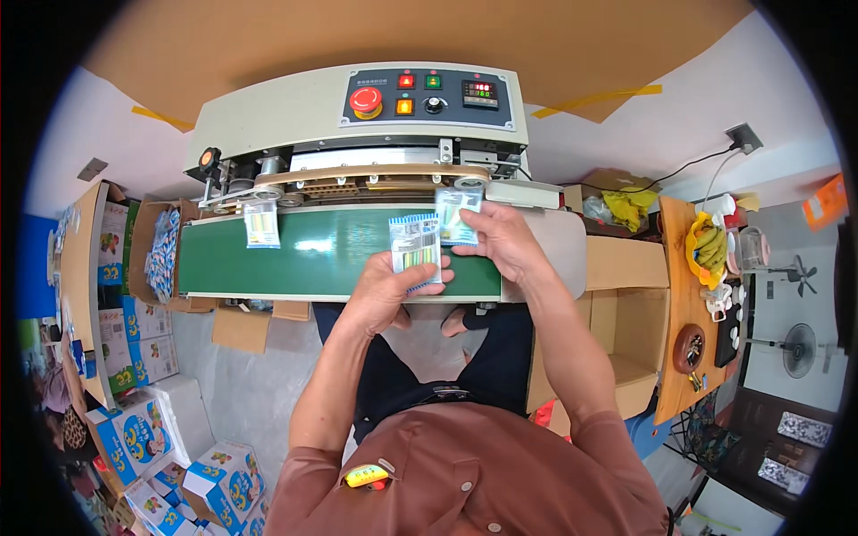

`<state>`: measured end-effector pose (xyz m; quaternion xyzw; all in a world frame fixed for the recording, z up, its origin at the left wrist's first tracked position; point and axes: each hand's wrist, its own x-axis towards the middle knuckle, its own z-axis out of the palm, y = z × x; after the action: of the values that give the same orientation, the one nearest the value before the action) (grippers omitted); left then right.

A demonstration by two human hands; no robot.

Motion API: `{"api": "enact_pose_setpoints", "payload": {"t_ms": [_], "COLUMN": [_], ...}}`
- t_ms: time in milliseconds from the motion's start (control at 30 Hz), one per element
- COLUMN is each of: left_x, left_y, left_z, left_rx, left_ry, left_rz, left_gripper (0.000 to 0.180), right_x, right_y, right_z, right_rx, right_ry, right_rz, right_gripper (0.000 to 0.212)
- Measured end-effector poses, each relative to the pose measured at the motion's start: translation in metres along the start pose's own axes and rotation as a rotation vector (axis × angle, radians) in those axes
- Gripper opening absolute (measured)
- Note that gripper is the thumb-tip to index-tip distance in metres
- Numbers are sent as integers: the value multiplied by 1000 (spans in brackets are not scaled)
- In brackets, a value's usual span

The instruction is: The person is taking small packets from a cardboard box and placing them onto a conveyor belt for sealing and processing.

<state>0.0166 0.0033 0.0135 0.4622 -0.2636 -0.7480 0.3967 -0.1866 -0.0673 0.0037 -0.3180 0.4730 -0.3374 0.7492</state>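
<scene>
A clear plastic packet with blue edges and coloured sticks inside (414, 241) is pinched upright in my left hand (389, 288), above the green belt (331, 255). In my right hand (500, 237) a second such packet (454, 217) is gripped by its right side, its top edge close under the right end of the sealing machine's brown band (366, 172). The two packets lie side by side, nearly touching. Further left, a third packet (262, 223) hangs at the band's left end over the belt. The band sealing machine (277, 112) spans the far side.
The machine's panel has a red stop button (365, 100) and a lit display. At left stands a carton of packets (161, 246) beside stacked boxes (147, 330). An open carton (626, 330) and a wooden table (675, 357) with bananas (710, 246) are at right.
</scene>
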Motion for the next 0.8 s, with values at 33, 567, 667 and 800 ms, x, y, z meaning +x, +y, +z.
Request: {"api": "enact_pose_setpoints", "payload": {"t_ms": [33, 567, 667, 800], "left_x": [1, 4, -5, -6], "left_y": [0, -7, -2, -6], "left_z": [2, 25, 18, 16], "left_rx": [-5, 79, 81, 54], "left_ry": [-10, -226, -192, -203], "left_rz": [-16, -233, -227, -180], "left_gripper": [31, 31, 32, 34], "right_x": [-1, -41, -24, -8], "right_y": [1, -4, -7, -5], "right_z": [2, -21, -22, -12], "right_rx": [1, 6, -42, -64], "right_ry": [0, 231, 197, 118], "right_rz": [1, -103, -66, 13], "right_gripper": [31, 27, 28, 31]}}
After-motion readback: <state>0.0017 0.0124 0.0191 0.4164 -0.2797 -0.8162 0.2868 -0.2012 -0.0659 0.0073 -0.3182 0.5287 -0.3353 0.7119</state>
